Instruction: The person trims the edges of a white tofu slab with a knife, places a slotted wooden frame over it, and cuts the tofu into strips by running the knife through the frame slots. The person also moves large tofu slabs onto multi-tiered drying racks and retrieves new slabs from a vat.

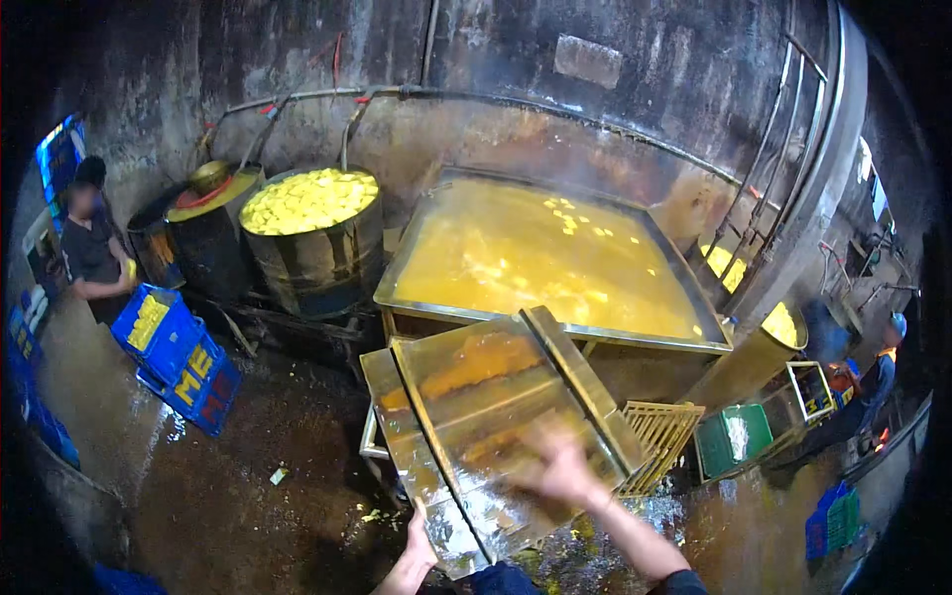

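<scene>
In front of me a large, wet rectangular panel (486, 394), brownish and shiny with two raised bars across it, slopes up toward the edge of a wide vat. My left hand (416, 550) grips its near left edge, thumb along the rim. Over the panel's lower right part, my right hand (560, 466) is smeared by motion; its fingers do not show clearly, nor whether it touches the surface. The vat (555, 330) has a metal rim and holds steaming, cloudy yellow liquid. A few yellow pieces (565, 213) float near its far side.
Left of the vat stands a drum (315, 263) heaped with yellow pieces. Blue crates (188, 372) sit near a person (94, 238) at the left. At right are a slatted rack (659, 441), a green crate (732, 441), a pillar (798, 178) and another person (878, 382). The floor looks wet.
</scene>
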`<state>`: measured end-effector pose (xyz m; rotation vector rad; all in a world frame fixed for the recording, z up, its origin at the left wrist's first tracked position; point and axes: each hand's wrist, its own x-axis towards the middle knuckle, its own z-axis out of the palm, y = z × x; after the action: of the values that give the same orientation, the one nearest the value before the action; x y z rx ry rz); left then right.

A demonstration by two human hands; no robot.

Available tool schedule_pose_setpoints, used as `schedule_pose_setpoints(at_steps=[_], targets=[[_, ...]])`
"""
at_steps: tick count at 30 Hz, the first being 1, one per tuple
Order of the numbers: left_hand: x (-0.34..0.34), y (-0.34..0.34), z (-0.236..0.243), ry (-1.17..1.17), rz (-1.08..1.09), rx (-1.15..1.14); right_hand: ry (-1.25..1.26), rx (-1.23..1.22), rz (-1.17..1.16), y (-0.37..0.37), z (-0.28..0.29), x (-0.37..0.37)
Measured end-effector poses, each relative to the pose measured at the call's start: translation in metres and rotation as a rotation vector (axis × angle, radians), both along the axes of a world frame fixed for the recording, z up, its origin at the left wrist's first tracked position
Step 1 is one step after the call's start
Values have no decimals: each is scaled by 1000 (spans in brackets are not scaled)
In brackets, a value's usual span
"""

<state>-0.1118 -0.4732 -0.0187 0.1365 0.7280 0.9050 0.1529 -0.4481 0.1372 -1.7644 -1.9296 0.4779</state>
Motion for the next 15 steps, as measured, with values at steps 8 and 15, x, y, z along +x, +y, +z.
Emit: schedule_pose_setpoints(at_steps=[8,15], targets=[[-39,-25,-3,717,198,401,65,-236,-828,-36,-152,199],[20,-67,129,599,-229,980,575,-214,-1060,-281,-181,202]])
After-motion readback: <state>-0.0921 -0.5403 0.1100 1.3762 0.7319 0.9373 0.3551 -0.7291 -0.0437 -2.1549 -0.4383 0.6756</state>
